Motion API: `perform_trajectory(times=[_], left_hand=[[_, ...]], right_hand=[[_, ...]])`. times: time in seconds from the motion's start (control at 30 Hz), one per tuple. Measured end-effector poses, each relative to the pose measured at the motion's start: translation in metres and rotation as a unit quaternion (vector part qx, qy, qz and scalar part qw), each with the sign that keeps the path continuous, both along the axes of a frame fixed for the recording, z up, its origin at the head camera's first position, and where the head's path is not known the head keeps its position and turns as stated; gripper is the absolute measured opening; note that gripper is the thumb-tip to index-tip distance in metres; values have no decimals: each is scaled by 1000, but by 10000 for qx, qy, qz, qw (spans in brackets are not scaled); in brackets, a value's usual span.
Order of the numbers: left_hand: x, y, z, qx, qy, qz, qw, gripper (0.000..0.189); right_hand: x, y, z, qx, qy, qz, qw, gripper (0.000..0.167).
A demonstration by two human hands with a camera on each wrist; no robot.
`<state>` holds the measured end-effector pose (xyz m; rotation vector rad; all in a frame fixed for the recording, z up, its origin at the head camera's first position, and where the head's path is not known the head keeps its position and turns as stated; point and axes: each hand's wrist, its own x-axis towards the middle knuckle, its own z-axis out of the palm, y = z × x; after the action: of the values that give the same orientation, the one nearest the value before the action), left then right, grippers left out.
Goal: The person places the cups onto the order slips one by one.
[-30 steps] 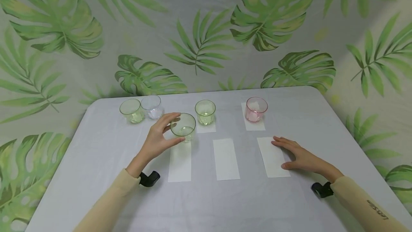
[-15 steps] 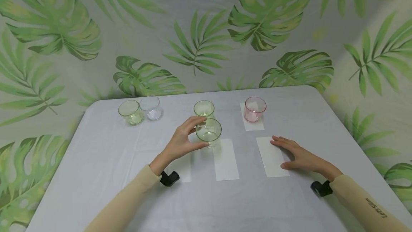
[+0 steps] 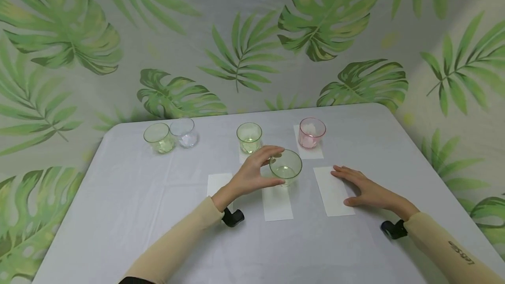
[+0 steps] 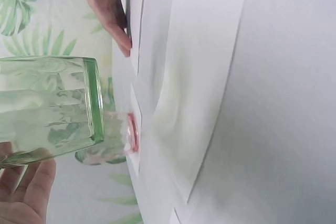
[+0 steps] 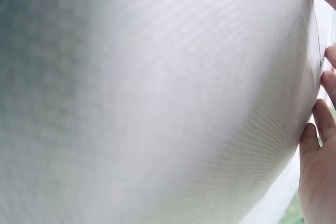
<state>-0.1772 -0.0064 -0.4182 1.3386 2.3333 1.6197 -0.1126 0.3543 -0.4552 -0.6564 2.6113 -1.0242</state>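
My left hand (image 3: pixel 254 173) grips a green-tinted glass (image 3: pixel 286 169) by its side, thumb in front and fingers behind. In the left wrist view the glass (image 4: pixel 50 108) is raised above the tabletop, its thick base toward the table. It overlaps the far end of the middle white paper slip (image 3: pixel 278 205) in the head view. My right hand (image 3: pixel 367 189) rests with relaxed fingers at the edge of the right paper slip (image 3: pixel 333 194); its fingertips touch the cloth in the right wrist view. It holds nothing.
Behind the held glass stand a green glass (image 3: pixel 249 137) and a pink glass (image 3: pixel 311 134), each on a paper slip. A green glass (image 3: pixel 159 138) and a clear glass (image 3: pixel 184 133) stand together at the back left. Another slip (image 3: pixel 218 184) lies partly behind my left wrist.
My left hand has carried the green glass rightward, from over the left slip to over the middle one. My right hand has stayed in place.
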Motion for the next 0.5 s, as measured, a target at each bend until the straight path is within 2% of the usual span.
perform_trajectory(times=[0.5], left_hand=[[3,52,-14,-82,-105,-477,9988,72]], right_hand=[[1,-3,6,-50,-100,-1,9999,77]])
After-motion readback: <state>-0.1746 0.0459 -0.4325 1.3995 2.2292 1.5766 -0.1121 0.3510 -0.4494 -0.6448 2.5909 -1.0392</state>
